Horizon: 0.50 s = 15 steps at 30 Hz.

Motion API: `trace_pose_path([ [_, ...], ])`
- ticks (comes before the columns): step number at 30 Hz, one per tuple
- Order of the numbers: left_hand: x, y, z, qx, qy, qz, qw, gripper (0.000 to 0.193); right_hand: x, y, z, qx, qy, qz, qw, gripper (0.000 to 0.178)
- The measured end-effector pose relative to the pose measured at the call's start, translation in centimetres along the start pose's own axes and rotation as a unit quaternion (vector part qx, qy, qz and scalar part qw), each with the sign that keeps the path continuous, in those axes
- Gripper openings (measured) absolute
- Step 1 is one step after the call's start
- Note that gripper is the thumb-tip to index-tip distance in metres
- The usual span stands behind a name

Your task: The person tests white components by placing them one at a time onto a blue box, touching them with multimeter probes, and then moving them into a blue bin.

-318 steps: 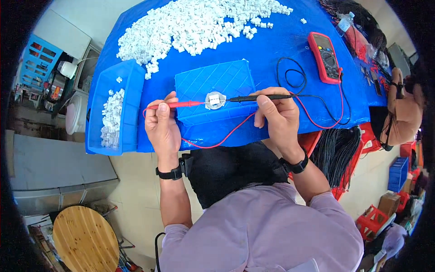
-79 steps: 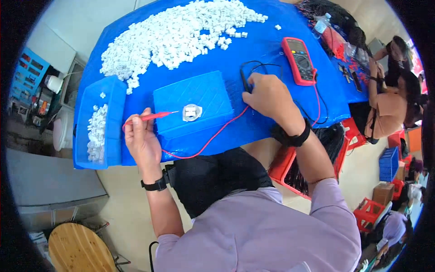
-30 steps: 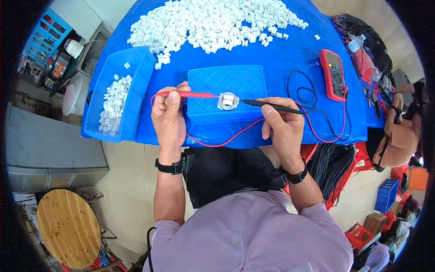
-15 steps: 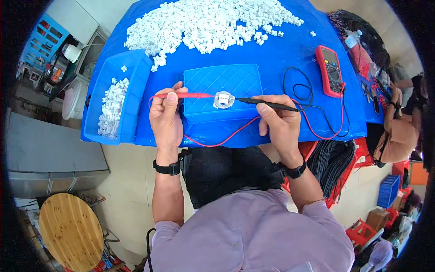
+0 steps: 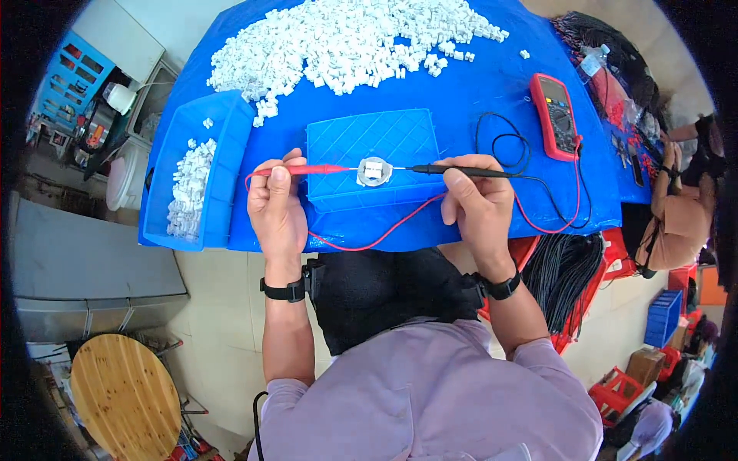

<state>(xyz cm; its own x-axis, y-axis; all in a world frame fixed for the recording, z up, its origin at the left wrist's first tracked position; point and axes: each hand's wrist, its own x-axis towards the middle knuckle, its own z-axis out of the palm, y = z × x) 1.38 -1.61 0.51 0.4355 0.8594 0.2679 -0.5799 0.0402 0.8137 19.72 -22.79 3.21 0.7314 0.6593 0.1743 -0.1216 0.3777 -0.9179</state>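
Note:
My left hand point(image 5: 275, 206) pinches a red multimeter probe point(image 5: 311, 169), its metal tip pointing right. Between the fingers of my right hand point(image 5: 478, 201) is a black probe point(image 5: 453, 170), pointing left. Both tips come close to a small white block point(image 5: 373, 169) in a round, pale holder point(image 5: 374, 181); whether they touch it is too small to tell. The holder sits on an upturned blue plastic bin point(image 5: 327, 146). Leads run from the probes to a red multimeter point(image 5: 553, 115) on the right of the table.
A large pile of white blocks point(image 5: 346, 42) covers the table's far side. At left, a blue bin point(image 5: 238, 146) contains more of them. Black cables point(image 5: 565, 280) lie in a red crate below right. Another person point(image 5: 676, 207) works at the far right.
The probe tips have drawn slightly apart around the white block, the red one moving left. The whole view has shifted a little.

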Motion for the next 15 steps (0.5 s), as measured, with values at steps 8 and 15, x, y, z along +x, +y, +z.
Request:
trace_pose_path([
  [8,0.10,0.00,-0.11,0.013,-0.018,0.005,1.000,0.017,-0.45,0.41,0.55,-0.011,-0.017,-0.015,1.000,0.013],
  [15,0.22,-0.15,-0.05,0.011,-0.026,0.006,1.000,0.016,-0.39,0.34,0.65,-0.028,-0.028,-0.015,0.999,0.013],
])
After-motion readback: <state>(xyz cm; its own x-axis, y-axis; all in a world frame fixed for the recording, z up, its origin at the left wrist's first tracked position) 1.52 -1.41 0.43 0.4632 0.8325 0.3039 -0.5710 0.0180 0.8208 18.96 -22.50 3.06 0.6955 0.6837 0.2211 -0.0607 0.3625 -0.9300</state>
